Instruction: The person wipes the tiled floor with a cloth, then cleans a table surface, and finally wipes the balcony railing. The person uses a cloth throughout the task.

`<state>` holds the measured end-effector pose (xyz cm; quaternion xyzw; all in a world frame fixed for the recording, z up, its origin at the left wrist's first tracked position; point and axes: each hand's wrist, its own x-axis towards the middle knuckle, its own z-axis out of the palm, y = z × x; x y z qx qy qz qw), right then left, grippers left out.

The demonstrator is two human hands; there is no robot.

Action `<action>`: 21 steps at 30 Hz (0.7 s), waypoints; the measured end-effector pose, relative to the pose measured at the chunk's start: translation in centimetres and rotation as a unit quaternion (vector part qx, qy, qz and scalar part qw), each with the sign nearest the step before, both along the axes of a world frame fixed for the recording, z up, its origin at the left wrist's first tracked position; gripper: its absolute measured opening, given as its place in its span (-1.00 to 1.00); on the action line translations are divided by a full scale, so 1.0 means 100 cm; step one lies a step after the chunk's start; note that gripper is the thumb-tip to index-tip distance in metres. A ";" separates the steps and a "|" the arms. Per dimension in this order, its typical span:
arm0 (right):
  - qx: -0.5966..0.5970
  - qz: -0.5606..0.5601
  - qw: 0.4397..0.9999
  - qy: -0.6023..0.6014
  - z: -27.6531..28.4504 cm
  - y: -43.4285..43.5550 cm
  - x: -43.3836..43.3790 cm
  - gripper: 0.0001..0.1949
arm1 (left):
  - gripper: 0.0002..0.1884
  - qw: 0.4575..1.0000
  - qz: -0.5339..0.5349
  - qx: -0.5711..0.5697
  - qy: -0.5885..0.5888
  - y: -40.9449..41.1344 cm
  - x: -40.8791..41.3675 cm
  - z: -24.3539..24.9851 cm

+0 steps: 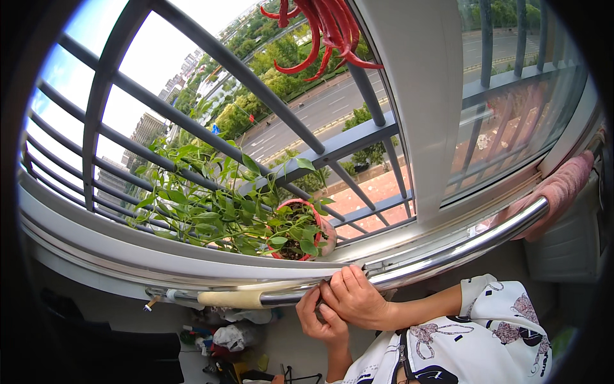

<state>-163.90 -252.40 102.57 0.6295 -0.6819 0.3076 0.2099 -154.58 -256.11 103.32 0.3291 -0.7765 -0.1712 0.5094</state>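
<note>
My left hand [323, 314] and my right hand [357, 296] meet at a shiny metal rail [455, 247] that runs along the inside of the window. Both have curled fingers and touch or nearly touch each other. Which hand is which is hard to tell, as the arms lie close together. Whether a small thing is pinched between the fingertips cannot be seen. Just beyond them, a leafy green plant [211, 211] grows from a red-rimmed pot [320, 223] by the window bars.
Dark metal bars [211, 134] cross the window opening. Red chili-shaped strands [331, 29] hang at the top. A pink towel [566, 185] is draped over the rail's right end. A beige sleeve [230, 299] wraps the rail at left. Bags [236, 337] and other items lie on the floor below.
</note>
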 end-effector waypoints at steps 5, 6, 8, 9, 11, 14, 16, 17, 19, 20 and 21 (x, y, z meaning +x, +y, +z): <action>-0.003 0.068 0.993 -0.098 0.002 0.011 -0.017 -0.67 | -0.71 0.999 0.006 -0.013 -0.046 0.006 -0.004 -0.002; 0.006 0.080 0.990 -0.115 0.003 0.015 -0.024 -0.68 | -0.72 0.999 -0.003 -0.011 -0.047 0.006 -0.006 -0.002; 0.043 0.090 0.988 -0.120 0.007 0.028 -0.041 -0.67 | -0.75 0.998 -0.024 -0.030 -0.051 0.005 -0.007 -0.003; 0.052 0.081 0.988 -0.122 0.010 0.039 -0.051 -0.64 | -0.75 0.998 -0.036 -0.025 -0.046 0.005 -0.011 -0.003; 0.069 0.074 0.986 -0.129 0.011 0.059 -0.069 -0.56 | -0.75 0.998 -0.049 -0.017 -0.042 0.008 -0.016 -0.006; 0.075 0.058 0.982 -0.163 0.018 0.091 -0.096 -0.55 | -0.76 0.996 -0.076 -0.040 -0.037 0.011 -0.025 -0.006; 0.060 0.033 0.972 -0.226 0.027 0.107 -0.109 -0.52 | -0.74 0.994 -0.096 -0.048 -0.028 0.013 -0.032 -0.005; 0.052 0.020 0.965 -0.257 0.031 0.113 -0.116 -0.51 | -0.74 0.993 -0.108 -0.052 -0.022 0.014 -0.036 -0.004; -0.015 -0.003 0.955 -0.295 0.036 0.121 -0.125 -0.55 | -0.72 0.989 -0.130 -0.065 -0.013 0.015 -0.042 0.000; -0.054 -0.021 0.955 -0.292 0.039 0.126 -0.128 -0.55 | -0.72 0.988 -0.135 -0.074 -0.010 0.015 -0.046 0.002; -0.090 -0.040 0.952 -0.290 0.042 0.131 -0.129 -0.55 | -0.72 0.987 -0.144 -0.075 -0.008 0.015 -0.049 0.004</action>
